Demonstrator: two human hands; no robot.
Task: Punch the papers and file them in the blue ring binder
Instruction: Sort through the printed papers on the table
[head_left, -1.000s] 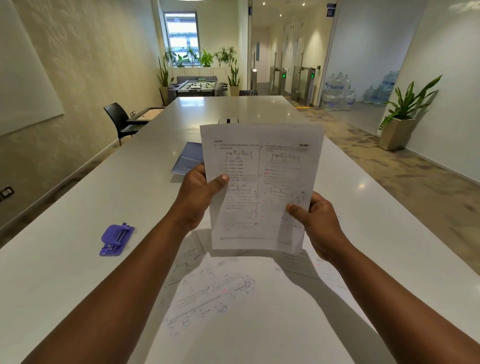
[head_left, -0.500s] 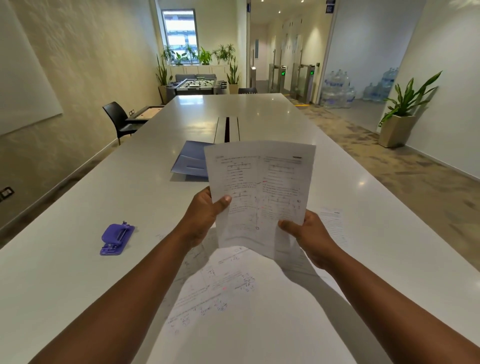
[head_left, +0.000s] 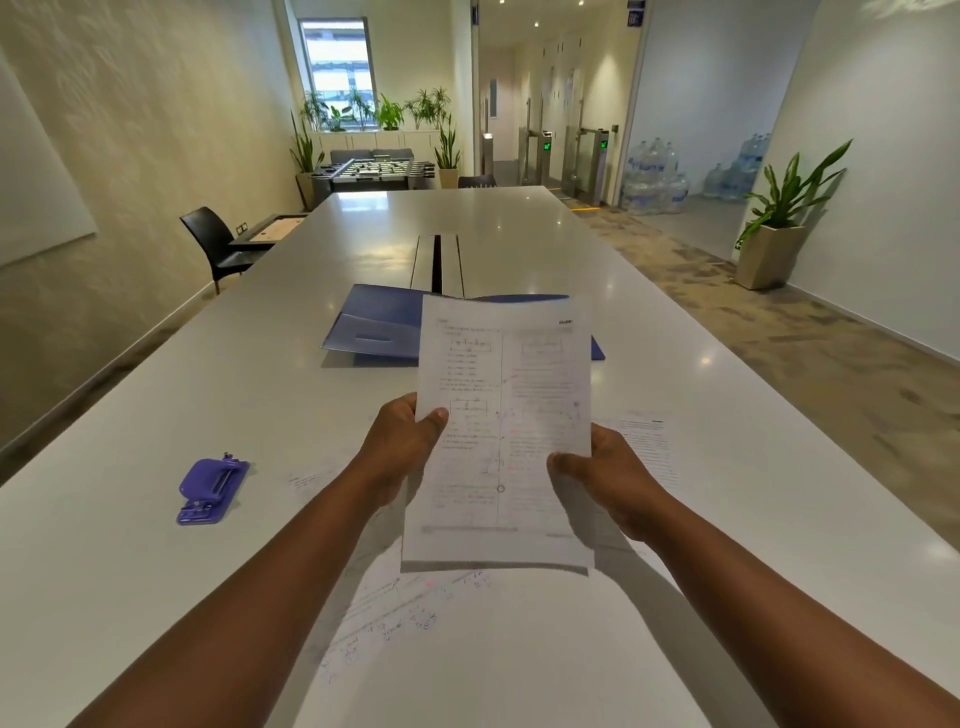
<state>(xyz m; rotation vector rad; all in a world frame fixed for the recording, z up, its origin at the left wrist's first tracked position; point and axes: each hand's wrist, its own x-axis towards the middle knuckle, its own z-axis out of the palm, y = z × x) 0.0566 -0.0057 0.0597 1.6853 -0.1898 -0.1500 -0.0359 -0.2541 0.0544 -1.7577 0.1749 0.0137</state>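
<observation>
Both hands hold one printed sheet (head_left: 504, 431) upright above the white table (head_left: 156, 415). My left hand (head_left: 402, 447) pinches its left edge and my right hand (head_left: 608, 473) grips its right edge lower down. The blue ring binder (head_left: 376, 325) lies open on the table behind the sheet, which hides part of it. A purple hole punch (head_left: 210, 491) sits on the table to the left of my left forearm. More printed and handwritten papers (head_left: 415, 618) lie flat under my arms, and one (head_left: 649, 447) shows to the right of my right hand.
A dark cable slot (head_left: 437, 262) runs along the table's middle beyond the binder. A black chair (head_left: 215, 244) stands at the table's left side. A potted plant (head_left: 774, 228) and water bottles (head_left: 654, 182) stand on the floor to the right.
The sheet has come down and tilted away from my face, so the open binder behind it shows more. Both hands dropped with it.
</observation>
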